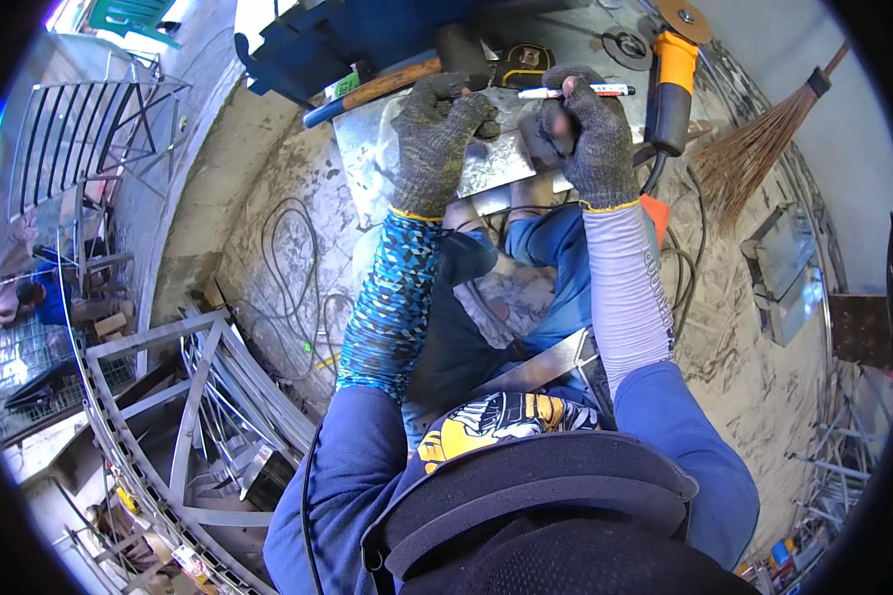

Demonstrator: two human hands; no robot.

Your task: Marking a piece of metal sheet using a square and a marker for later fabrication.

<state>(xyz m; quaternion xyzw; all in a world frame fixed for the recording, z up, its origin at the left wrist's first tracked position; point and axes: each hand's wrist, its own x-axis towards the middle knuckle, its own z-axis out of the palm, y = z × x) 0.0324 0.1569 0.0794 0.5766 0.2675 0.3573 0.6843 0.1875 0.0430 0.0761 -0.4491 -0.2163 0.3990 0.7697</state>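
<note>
Cap brim (541,496) low, left hand (435,139) flat, open, pinning the sheet (486,164), right hand (595,134) clenched on a marker (577,91), marking underway, steadiness needed.

shiny metal sheet (496,169), knitted cloth gloves (speckled grey), rough concrete floor (754,387)

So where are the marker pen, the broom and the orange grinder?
marker pen (585,91), head view, on its white barrel.
broom (754,149), head view, on its straw bristles.
orange grinder (675,64), head view, on its orange body.
</note>
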